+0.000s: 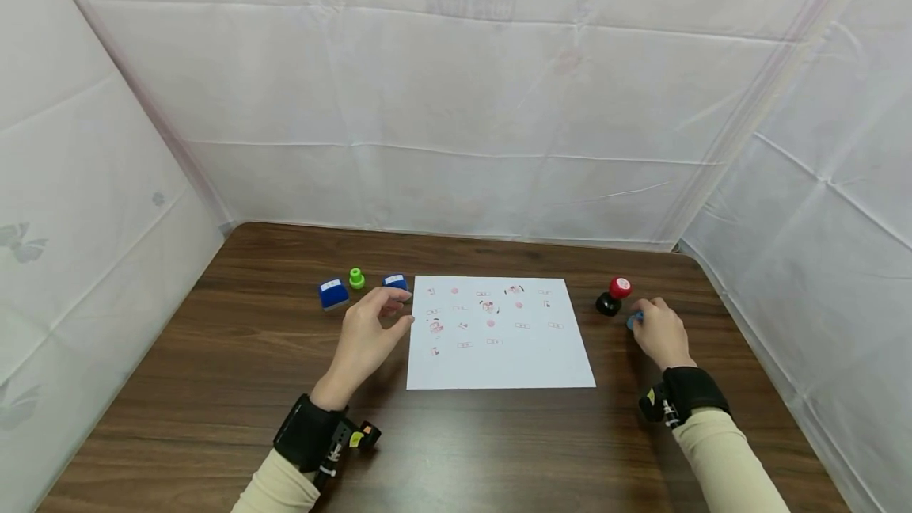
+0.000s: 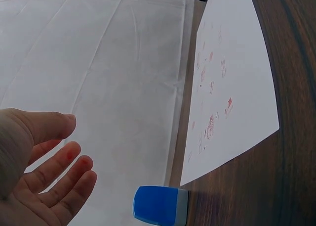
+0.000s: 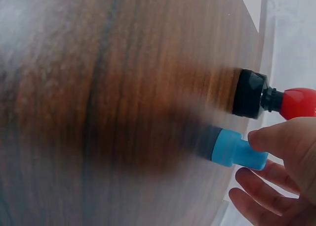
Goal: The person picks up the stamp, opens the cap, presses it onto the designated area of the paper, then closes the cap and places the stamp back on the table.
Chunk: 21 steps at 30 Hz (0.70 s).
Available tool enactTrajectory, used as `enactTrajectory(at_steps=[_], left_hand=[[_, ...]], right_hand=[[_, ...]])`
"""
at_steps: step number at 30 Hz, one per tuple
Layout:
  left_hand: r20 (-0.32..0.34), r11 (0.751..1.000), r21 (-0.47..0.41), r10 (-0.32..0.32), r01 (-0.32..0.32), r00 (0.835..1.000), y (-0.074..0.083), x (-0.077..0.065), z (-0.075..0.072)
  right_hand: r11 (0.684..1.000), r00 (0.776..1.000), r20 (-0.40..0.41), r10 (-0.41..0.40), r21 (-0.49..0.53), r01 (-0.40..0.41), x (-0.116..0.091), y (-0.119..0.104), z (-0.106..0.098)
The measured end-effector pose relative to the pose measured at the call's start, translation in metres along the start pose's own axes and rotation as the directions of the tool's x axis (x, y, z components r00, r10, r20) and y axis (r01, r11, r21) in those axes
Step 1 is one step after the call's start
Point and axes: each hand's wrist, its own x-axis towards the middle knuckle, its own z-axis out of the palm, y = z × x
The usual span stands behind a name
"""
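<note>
My right hand point(image 1: 663, 332) is at the right of the table, with thumb and fingers around the narrow top of a small light-blue stamp point(image 3: 228, 148). The stamp stands upright on the wood. Beside it is a stamp with a black base point(image 3: 249, 93) and a red knob point(image 1: 621, 287). My left hand point(image 1: 366, 339) hovers by the left edge of a white sheet of paper point(image 1: 506, 366), thumb and fingers apart, holding nothing. Reddish stamp prints are spread over the sheet's upper part. Just beyond the left fingers sits a blue block-shaped stamp point(image 2: 157, 205), partly hidden in the head view.
Left of the sheet stand another blue block-shaped stamp point(image 1: 332, 294) and a small green stamp point(image 1: 357, 279). White cloth walls point(image 1: 456, 101) enclose the back and sides of the dark wooden table point(image 1: 214, 355). Each wrist wears a black band with a camera.
</note>
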Motion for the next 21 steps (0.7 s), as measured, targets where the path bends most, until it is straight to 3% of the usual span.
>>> enactTrajectory(at_steps=[12, 21], left_hand=[[-0.016, 0.999, 0.001, 0.033, -0.033, 0.999, 0.003, 0.001, 0.004], [-0.015, 0.999, -0.020, 0.026, -0.027, 1.000, 0.004, 0.000, 0.008]], right_hand=[[1.000, 0.999, -0.045, -0.015, 0.007, 0.015, -0.003, -0.007, 0.000], [0.996, 0.997, -0.071, 0.001, 0.090, 0.005, -0.009, -0.031, 0.003]])
